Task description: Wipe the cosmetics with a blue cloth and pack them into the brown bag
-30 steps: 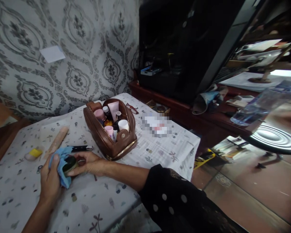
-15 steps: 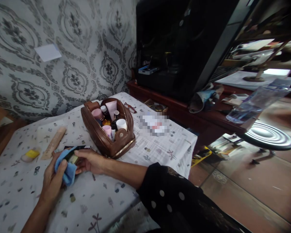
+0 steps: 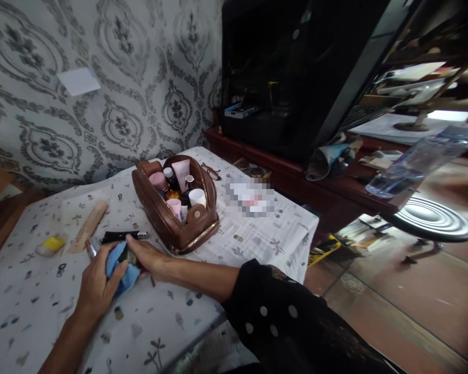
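My left hand [image 3: 97, 280] is closed around a blue cloth [image 3: 125, 278], pressing it against a small dark greenish item [image 3: 130, 256]. My right hand [image 3: 150, 259] grips that item from the other side; fingers and cloth cover most of it, so its kind is unclear. Just beyond the hands a black tube with a silver cap [image 3: 119, 236] lies on the patterned cloth. A beige tube [image 3: 88, 226] and a small yellow-marked item [image 3: 53, 244] lie to the left. An unzipped brown toiletry bag [image 3: 156, 215] stands behind my right hand, holding several jars, bottles and tubes.
A white patterned tablecloth [image 3: 179, 343] covers the table. Glasses [image 3: 211, 172] and a blurred-out white item [image 3: 249, 199] lie right of the bag. A large black screen [image 3: 269, 67] stands behind on a dark red cabinet, with a clear plastic bottle [image 3: 417, 163] at its right.
Both hands have moved slightly right and closer together, with the cloth wrapped nearer the item. More of the black tube behind them now shows.
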Action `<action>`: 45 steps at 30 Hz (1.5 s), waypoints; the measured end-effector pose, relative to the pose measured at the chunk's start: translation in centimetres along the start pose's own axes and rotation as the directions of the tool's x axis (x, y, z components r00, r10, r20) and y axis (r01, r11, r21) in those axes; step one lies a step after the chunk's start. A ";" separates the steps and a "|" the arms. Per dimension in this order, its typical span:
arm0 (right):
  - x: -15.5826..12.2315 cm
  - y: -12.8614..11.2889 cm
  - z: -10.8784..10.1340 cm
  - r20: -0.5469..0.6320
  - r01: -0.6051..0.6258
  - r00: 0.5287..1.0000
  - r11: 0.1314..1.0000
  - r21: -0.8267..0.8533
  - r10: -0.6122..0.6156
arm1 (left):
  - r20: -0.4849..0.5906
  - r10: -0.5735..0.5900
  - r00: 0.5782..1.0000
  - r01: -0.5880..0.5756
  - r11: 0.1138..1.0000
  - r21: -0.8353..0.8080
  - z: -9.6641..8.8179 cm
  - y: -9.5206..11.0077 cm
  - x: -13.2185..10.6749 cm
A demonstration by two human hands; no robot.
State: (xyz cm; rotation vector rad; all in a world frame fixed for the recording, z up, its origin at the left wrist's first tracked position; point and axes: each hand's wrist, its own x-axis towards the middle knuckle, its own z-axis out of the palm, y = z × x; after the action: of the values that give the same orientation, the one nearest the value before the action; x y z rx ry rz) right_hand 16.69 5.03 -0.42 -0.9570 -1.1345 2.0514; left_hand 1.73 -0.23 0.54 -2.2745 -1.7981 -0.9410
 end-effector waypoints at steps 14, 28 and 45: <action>-2.7 -0.5 -0.7 0.159 0.454 0.858 0.578 -0.679 -0.488 | 0.010 -0.063 0.998 0.063 0.998 -0.010 0.4 0.8 -0.4; 0.1 0.8 -0.6 -0.041 0.299 0.953 0.952 -0.059 -0.302 | -0.047 -0.295 0.954 0.268 0.915 -0.303 0.7 1.6 0.5; -0.7 -0.5 -0.7 0.025 0.285 0.947 0.876 0.390 -0.320 | 0.187 -0.198 0.962 0.268 0.813 -0.516 -2.0 0.5 1.6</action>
State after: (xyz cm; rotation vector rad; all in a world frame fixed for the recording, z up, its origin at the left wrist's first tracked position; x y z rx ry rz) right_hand 17.71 5.04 -0.09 -0.4654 -0.8187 1.9672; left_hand 1.53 0.12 3.08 -2.4935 -2.1195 -1.5564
